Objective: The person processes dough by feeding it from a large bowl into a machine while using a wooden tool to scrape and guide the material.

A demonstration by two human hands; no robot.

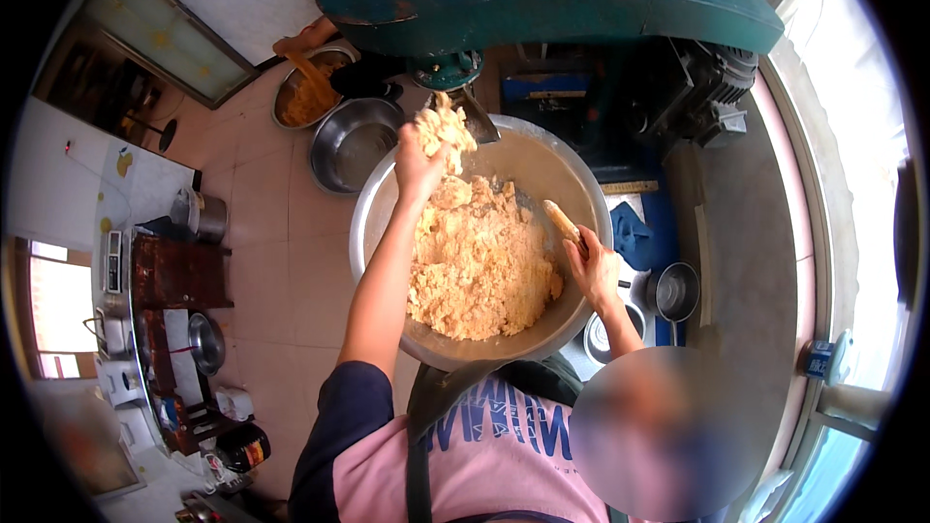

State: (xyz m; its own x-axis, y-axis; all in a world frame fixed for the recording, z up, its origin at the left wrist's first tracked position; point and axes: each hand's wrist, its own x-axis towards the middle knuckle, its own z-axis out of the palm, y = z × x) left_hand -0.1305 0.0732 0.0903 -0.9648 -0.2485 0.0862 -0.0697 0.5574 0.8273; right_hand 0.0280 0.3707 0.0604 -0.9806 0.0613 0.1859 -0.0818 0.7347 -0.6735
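A wide metal basin [579, 174] in front of me holds a heap of crumbly yellow dough [484, 261]. My left hand [418, 169] is raised over the basin's far left side, closed round a clump of the same crumbly dough, next to the metal chute [477, 116] of a green machine [542, 10]. Over the right rim, my right hand [594, 271] grips a short wooden stick [562, 221] coated with dough. Its far end points into the basin; the lower part is hidden by my fingers.
Left of the machine, another person's hand [291, 45] is by a bowl [287, 102] of orange strips [310, 92]. Closer stands a metal bowl [354, 147]. A motor [712, 77] sits far right; a saucepan [675, 291] lies right of the basin. A wooden cabinet [179, 271] stands left.
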